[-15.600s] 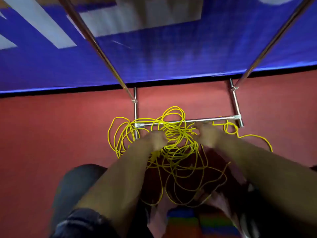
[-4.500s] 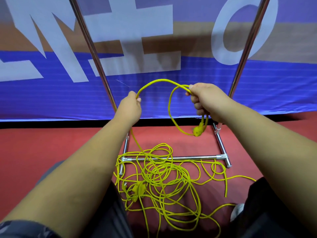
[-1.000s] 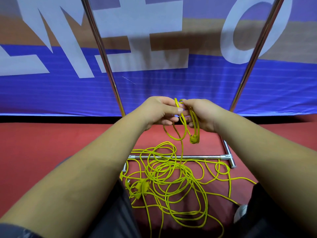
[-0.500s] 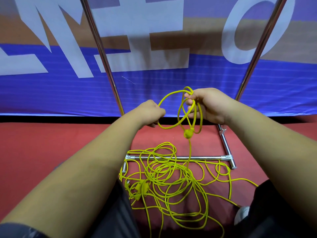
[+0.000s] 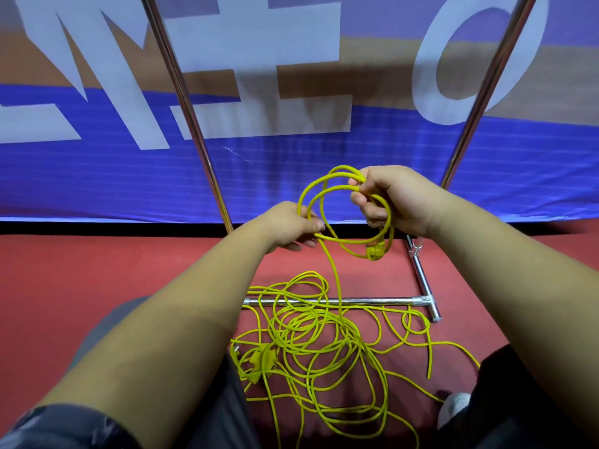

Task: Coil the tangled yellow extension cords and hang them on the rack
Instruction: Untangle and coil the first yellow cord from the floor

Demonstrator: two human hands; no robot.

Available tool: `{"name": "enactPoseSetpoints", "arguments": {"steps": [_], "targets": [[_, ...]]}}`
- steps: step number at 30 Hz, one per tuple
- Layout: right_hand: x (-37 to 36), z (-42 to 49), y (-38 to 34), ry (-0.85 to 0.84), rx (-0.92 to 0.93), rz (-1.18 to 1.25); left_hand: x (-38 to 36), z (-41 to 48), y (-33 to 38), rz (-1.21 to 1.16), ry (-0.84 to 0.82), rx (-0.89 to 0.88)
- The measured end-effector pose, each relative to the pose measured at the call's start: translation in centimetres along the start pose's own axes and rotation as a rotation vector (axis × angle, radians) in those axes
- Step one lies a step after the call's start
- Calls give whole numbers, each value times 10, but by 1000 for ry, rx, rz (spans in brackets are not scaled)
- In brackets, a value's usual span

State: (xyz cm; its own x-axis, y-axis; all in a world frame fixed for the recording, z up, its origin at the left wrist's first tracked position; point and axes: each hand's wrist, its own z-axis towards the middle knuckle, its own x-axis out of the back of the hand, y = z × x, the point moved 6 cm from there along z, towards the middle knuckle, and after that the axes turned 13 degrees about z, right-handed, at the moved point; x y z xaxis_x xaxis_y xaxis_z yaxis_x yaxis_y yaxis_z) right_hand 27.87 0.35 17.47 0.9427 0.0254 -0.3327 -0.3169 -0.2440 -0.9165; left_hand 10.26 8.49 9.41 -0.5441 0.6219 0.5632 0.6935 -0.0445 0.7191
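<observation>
A tangle of yellow extension cords lies on the red floor over the rack's low crossbar. My right hand grips a small coil of a few yellow loops, and a yellow plug hangs from the coil's bottom. My left hand pinches the cord at the coil's left side. From there one strand drops down into the pile. Yellow plugs lie at the pile's left edge. The rack's two chrome uprights rise behind my hands.
A blue banner with large white letters hangs right behind the rack. The rack's right foot bar runs along the floor. My knees in dark trousers flank the pile, and a white shoe tip shows at the lower right.
My left hand has slid along the cord and brought another loop toward the coil in my right hand. The coil has gained a loop and the plug has swung right.
</observation>
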Motion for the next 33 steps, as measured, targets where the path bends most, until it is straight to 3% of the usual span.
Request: {"name": "enactPoseSetpoints", "arguments": {"steps": [3,7,12,16,23,29,33], "targets": [[6,-1,3,49,-57,-98,24,0,6,2,260,-28],[11,0,12,89,-68,-226,40,-5,23,419,491,-163],[11,5,22,91,-83,-252,23,-10,47,675,505,-364],[5,3,18,90,-41,-223,22,-11,48,530,511,-386],[5,-1,10,123,18,-85,14,7,5,203,263,-95],[7,-1,9,113,11,35,2,6,1,-92,131,-69],[6,-2,6,73,47,120,-10,4,-2,-39,-15,-58]]}}
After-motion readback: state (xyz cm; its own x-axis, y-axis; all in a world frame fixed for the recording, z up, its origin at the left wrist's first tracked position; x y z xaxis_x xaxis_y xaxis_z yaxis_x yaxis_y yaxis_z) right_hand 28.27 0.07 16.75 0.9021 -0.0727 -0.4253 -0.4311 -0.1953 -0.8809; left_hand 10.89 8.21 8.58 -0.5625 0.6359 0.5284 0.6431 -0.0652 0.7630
